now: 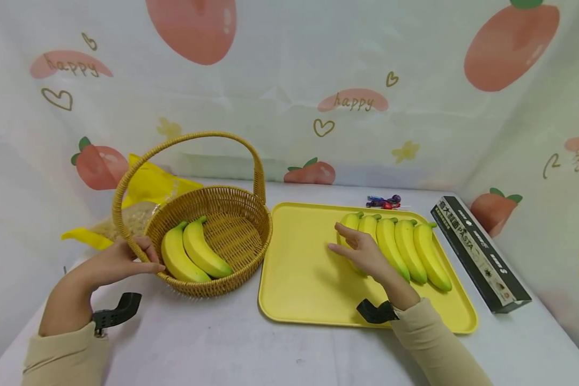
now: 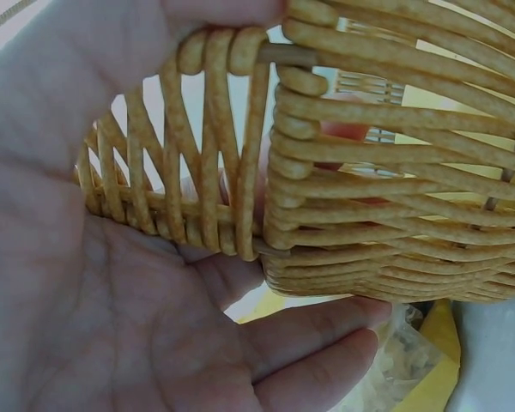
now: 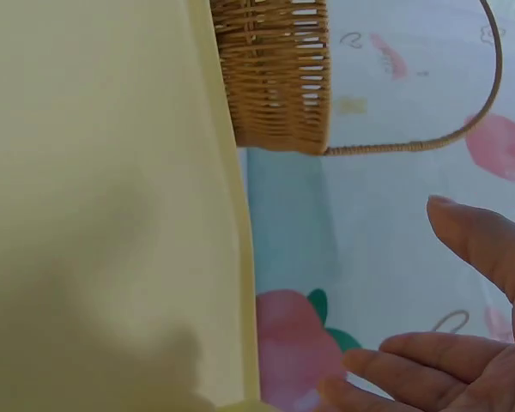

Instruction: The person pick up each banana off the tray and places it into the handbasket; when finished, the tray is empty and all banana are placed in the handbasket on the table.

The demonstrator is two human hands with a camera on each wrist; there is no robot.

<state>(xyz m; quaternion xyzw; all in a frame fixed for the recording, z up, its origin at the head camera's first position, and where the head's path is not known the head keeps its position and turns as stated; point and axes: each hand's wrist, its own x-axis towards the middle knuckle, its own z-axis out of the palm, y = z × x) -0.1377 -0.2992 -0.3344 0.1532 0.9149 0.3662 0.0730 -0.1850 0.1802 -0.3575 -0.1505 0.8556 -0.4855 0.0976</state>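
Observation:
My left hand grips the base of the wicker basket's handle at the left rim; in the left wrist view the woven handle lies between thumb and fingers. Inside the basket two bananas lie side by side on its left half. My right hand hovers over the yellow tray, fingers spread and holding nothing, partly hiding the leftmost bananas there. Several bananas lie in a row on the tray's right half, stems toward the back. The right wrist view shows the thumb apart from the fingers.
A black pasta box lies right of the tray. Small wrapped candies are behind the tray. A yellow and clear bag stands behind the basket at left. A fruit-printed cloth hangs behind the white table.

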